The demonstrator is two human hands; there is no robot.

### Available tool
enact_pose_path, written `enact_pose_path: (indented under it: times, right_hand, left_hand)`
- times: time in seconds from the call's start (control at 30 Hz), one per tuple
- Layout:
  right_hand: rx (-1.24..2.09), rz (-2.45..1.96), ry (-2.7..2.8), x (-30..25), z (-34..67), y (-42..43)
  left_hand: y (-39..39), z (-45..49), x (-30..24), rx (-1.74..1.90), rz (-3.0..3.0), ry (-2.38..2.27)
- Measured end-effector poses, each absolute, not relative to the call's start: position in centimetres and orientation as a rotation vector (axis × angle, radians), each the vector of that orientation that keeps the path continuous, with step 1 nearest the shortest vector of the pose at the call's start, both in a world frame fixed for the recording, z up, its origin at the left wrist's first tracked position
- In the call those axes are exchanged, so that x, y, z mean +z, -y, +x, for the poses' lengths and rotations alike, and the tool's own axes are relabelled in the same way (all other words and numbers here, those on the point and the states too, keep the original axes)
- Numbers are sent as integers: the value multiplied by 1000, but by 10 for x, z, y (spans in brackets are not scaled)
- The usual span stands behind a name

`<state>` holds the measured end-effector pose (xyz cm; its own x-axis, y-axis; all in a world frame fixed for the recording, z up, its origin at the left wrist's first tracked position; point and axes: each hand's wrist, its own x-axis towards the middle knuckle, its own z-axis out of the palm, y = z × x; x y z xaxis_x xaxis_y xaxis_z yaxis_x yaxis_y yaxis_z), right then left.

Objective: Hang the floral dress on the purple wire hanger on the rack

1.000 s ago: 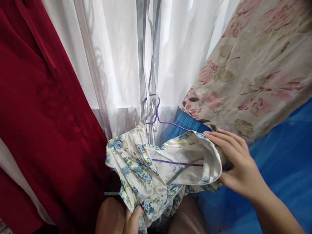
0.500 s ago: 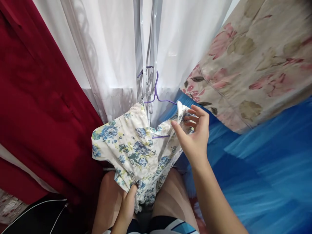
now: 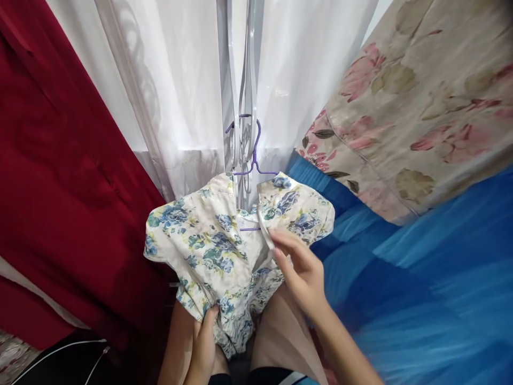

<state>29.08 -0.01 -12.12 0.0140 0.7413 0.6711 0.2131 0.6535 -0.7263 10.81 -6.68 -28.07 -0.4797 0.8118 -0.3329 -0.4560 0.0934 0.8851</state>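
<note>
A white garment with blue flowers (image 3: 208, 240) hangs on a purple wire hanger (image 3: 255, 155), whose hook sits among white straps in front of a sheer white curtain. My left hand (image 3: 204, 345) grips the garment's lower part above my knees. My right hand (image 3: 298, 267) pinches the front edge of the garment near its middle opening, fingers closed on the cloth. Both shoulders of the garment lie over the hanger.
A dark red cloth (image 3: 60, 176) hangs at the left. A beige cloth with pink flowers (image 3: 417, 107) hangs at the right over blue netting (image 3: 420, 289). A sheer white curtain (image 3: 172, 80) fills the back. A black item with a white cord (image 3: 60, 358) lies bottom left.
My right hand pulled the garment's right side over the hanger, then came down to the front edge. The garment now sits spread on both hanger arms. The left hand kept its hold.
</note>
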Motion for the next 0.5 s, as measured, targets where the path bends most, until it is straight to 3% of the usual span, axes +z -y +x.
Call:
enact_pose_path:
  times: [0.2,0.5]
  right_hand:
    - [951,-1092,1288,-203,271,42]
    - [1201,-1041,1466,-174,260,27]
  left_hand:
    - [67,113,-284,1582,455,-1286]
    - [78,103,-280,1622,658,-1403]
